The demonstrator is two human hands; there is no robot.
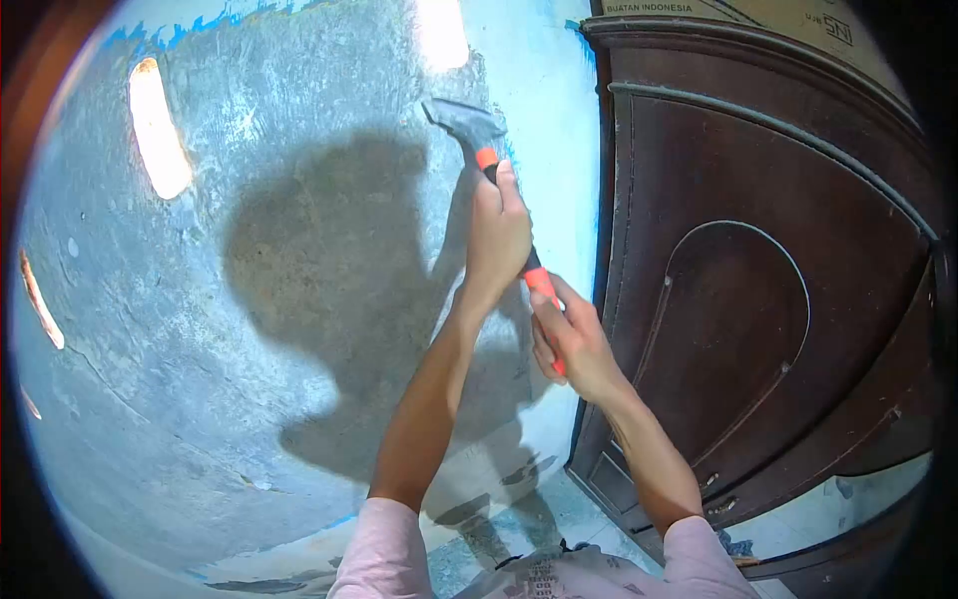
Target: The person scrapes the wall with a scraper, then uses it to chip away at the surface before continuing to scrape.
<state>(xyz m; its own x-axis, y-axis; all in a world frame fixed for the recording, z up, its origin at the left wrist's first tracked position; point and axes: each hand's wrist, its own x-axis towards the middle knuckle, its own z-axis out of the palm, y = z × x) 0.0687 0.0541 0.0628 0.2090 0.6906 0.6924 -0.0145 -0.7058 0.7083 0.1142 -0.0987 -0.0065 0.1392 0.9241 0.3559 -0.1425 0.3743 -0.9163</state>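
Observation:
A long-handled scraper with a wide metal blade and a black and orange handle slants up across the wall. Wrapped round the upper part of the handle is my left hand, its thumb lying along the shaft. Lower down, my right hand grips the orange end of the same handle. The blade lies at the border between bare grey plaster and a strip of pale blue-white paint. Part of the handle is hidden behind my fingers.
Close on the right stands a dark brown wooden cabinet with a cardboard box on top. Paint flakes lie low by the wall. My shadow falls over the plaster, and bright light patches show on it.

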